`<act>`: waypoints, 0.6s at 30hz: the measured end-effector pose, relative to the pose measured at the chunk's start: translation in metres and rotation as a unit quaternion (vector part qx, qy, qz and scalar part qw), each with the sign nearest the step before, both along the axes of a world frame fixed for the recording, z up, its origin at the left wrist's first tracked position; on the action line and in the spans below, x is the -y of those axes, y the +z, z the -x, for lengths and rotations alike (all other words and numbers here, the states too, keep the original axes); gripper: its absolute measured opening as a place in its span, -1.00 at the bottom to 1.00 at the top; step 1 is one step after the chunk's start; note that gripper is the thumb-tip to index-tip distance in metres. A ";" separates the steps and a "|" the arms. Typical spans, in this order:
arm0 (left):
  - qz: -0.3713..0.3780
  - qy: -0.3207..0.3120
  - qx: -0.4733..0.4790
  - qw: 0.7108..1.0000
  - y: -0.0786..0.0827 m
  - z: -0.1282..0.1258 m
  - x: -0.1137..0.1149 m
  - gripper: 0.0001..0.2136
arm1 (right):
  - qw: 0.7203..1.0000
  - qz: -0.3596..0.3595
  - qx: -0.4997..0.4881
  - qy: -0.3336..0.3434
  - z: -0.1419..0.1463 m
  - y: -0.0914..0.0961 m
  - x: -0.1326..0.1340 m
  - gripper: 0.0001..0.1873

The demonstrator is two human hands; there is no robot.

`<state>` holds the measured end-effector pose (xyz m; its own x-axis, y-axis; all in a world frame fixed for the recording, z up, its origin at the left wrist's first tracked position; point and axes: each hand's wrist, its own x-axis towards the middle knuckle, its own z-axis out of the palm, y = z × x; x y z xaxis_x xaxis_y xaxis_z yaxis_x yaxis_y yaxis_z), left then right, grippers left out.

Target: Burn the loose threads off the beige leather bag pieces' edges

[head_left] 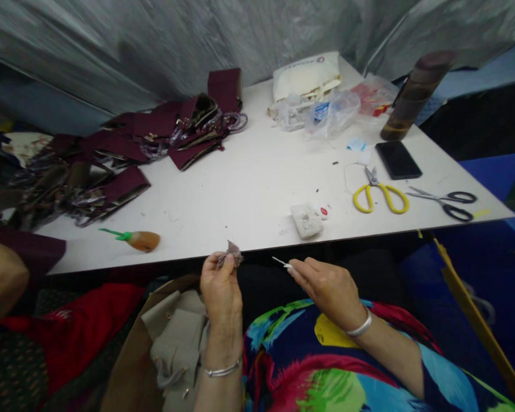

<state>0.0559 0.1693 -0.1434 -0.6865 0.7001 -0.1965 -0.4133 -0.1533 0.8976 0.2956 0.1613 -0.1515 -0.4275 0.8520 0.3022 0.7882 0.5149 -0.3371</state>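
Just off the table's front edge, my left hand [222, 286] pinches a small crumpled greyish-brown cloth [232, 255] between thumb and fingers. To its right, my right hand [326, 283] is closed around a thin white stick [280, 261] whose tip points left toward the cloth, apart from it. What kind of tool the stick is, I cannot make out. On the table above my right hand sits a whitish block or wad [306, 221], with a small red-and-white round piece [324, 212] beside it.
Burgundy bags [141, 134] pile up at the left. A green-tipped squeeze bottle [143, 241] lies near the front edge. Yellow-handled scissors [380, 194], black-handled scissors [448, 201], a phone [398, 161] and a drink bottle [416, 97] are at the right. Another person's arm [2, 280] shows far left; a carton of beige pieces [175, 337] stands below.
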 end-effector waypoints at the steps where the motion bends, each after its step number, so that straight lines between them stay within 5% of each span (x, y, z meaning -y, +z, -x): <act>1: 0.006 -0.012 0.007 1.000 -0.005 -0.004 0.003 -0.64 | 1.000 0.001 0.002 0.004 0.000 0.000 0.001 -0.62; 5: 0.021 -0.057 0.033 0.998 -0.020 -0.018 0.009 -0.62 | 1.000 0.001 0.009 0.000 -0.003 -0.003 0.002 -0.62; 10: 0.035 -0.102 0.064 0.992 -0.019 -0.032 0.010 -0.63 | 1.000 0.004 0.005 0.004 -0.003 -0.004 0.001 -0.61; 14: 0.034 -0.153 0.085 0.984 -0.015 -0.050 0.013 -0.62 | 0.993 0.085 -0.080 0.011 -0.001 -0.004 -0.001 -0.61; 16: 0.028 -0.205 0.102 0.973 -0.013 -0.059 0.016 -0.61 | 0.962 0.181 -0.201 0.042 0.000 -0.005 -0.002 -0.64; 18: 0.022 -0.239 0.120 0.963 -0.011 -0.066 0.019 -0.61 | 0.900 0.287 -0.320 0.071 0.004 -0.007 -0.003 -0.66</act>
